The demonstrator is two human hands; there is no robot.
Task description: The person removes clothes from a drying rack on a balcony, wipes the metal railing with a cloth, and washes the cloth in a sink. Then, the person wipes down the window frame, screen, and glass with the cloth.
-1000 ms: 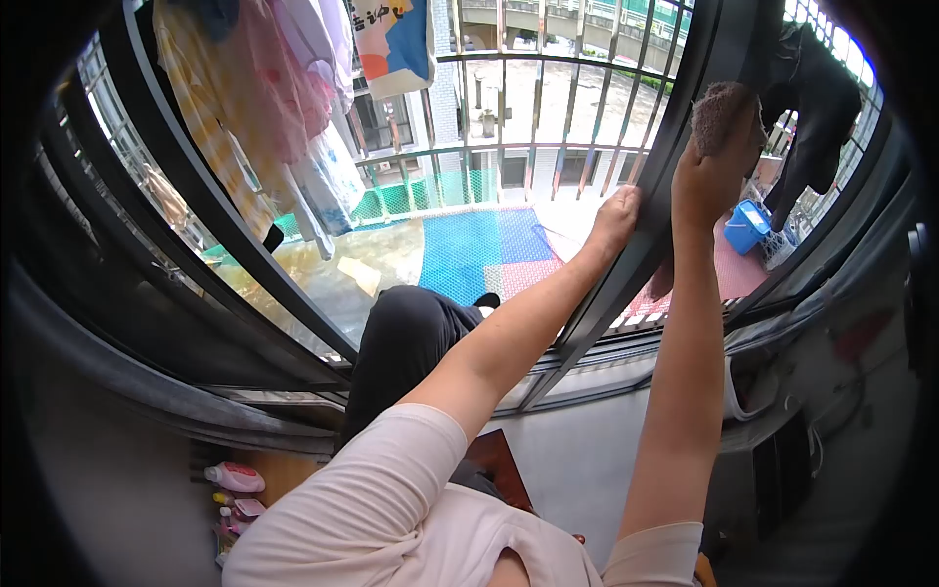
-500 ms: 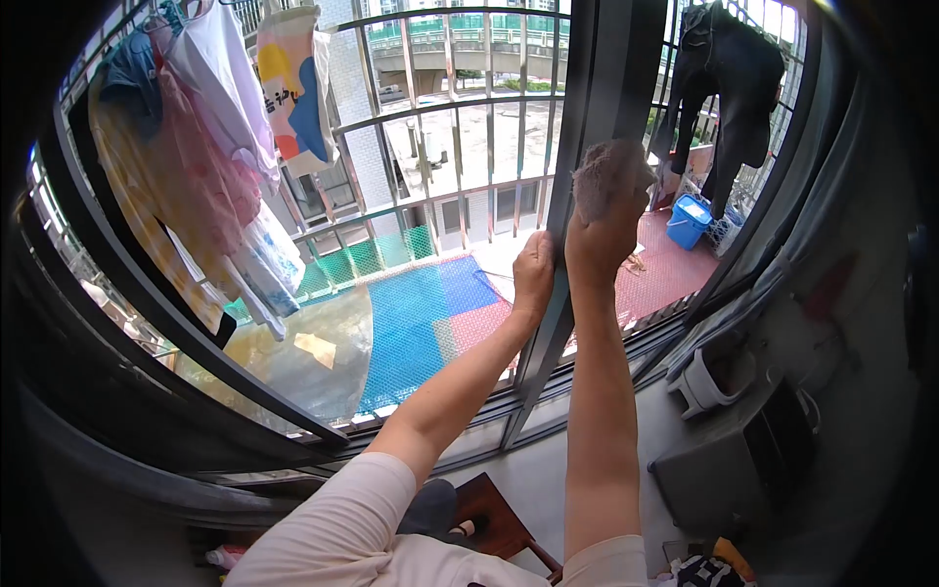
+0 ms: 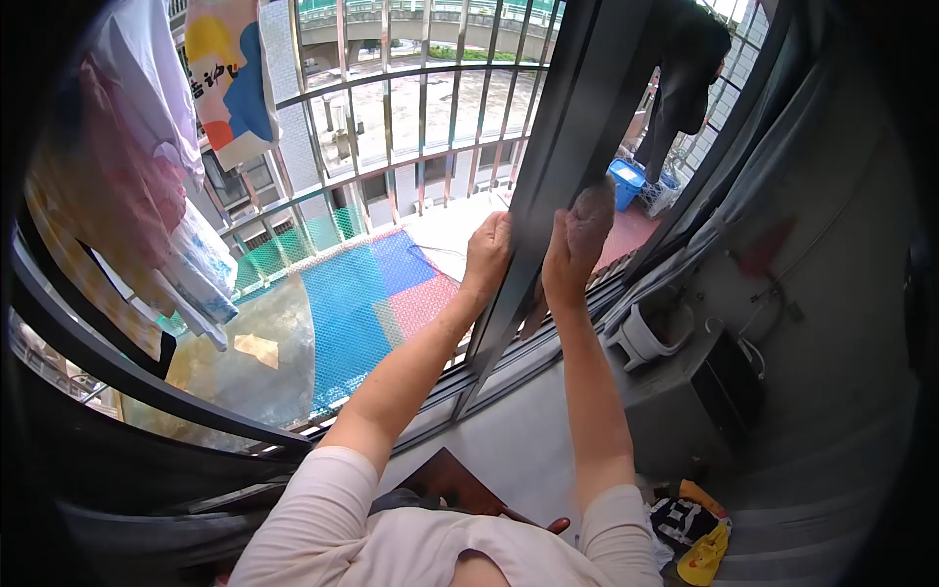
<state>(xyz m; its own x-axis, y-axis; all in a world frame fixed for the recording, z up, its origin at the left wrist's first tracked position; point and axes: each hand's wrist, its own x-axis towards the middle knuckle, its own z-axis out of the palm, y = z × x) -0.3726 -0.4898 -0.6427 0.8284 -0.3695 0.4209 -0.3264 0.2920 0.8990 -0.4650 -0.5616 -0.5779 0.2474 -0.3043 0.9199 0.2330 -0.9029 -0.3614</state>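
Note:
My left hand is closed at the left edge of the dark window frame, its fingers curled round that edge. To the right of the same frame, my right hand holds a brownish-grey cloth, which is bunched against the fingers and palm. The cloth is near the frame's right side; whether it touches the frame or the glass I cannot tell. Both forearms reach up and forward from light sleeves.
Hanging clothes and a printed cloth are at the left. Metal bars stand outside above coloured mats. A blue bucket is beyond my right hand. A brown wooden surface lies below, with a yellow item on the right.
The camera view has shifted, bringing more of the room's right side into sight. My right hand and the cloth have come lower along the frame. My left hand remains at the frame's left edge.

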